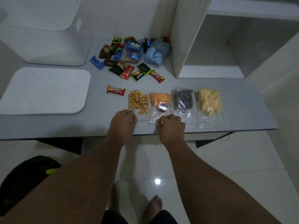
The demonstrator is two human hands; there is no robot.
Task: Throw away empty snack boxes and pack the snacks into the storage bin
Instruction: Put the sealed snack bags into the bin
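Four clear zip bags lie in a row near the table's front edge: puffed yellow snacks (138, 101), orange pieces with a foil-wrapped sweet (160, 102), dark foil-wrapped sweets (183, 101), and pale yellow sticks (209, 102). My left hand (123, 122) pinches the near edge of the puffed-snack bag. My right hand (171, 126) pinches the near edge of the orange bag. Several small wrapped bars and two blue bags (132, 59) are heaped further back. A lone red bar (115, 90) lies apart. The white storage bin (43, 33) stands at the back left, its lid (43, 91) flat in front of it.
A white open shelf unit (210, 46) stands at the back right on the grey table (80, 123). A dark basket (24, 178) sits on the tiled floor at lower left. My bare feet show below the table edge.
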